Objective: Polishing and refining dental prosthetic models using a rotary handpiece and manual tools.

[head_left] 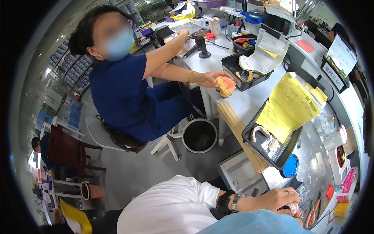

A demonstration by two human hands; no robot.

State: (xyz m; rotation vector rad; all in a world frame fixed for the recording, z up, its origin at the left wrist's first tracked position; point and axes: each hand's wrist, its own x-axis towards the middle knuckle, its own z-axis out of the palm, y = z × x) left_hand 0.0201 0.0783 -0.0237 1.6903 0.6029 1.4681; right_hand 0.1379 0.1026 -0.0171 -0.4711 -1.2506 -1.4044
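Note:
At the lower right, my left hand (277,199), wearing a ring, is closed around a small white plaster-like piece (292,207), partly covered by the fingers. Close below it, a little of my right hand (299,215) shows, fingers bent against the same piece; the rest is hidden by a light blue shape at the lower edge. A wristwatch (237,202) and a black band (224,201) circle my left wrist. Beside the hands, on the bench, are slim hand tools (313,212) with orange handles. A round blue lid (290,167) lies just beyond my left hand.
A black tray (249,141) with a yellow paper and a white dental arch stands on the bench. Another black tray (245,84) is farther back. A seated co-worker in navy holds a yellow-and-pink dental model (225,86). An open drawer (239,175) and a bin (199,134) sit below.

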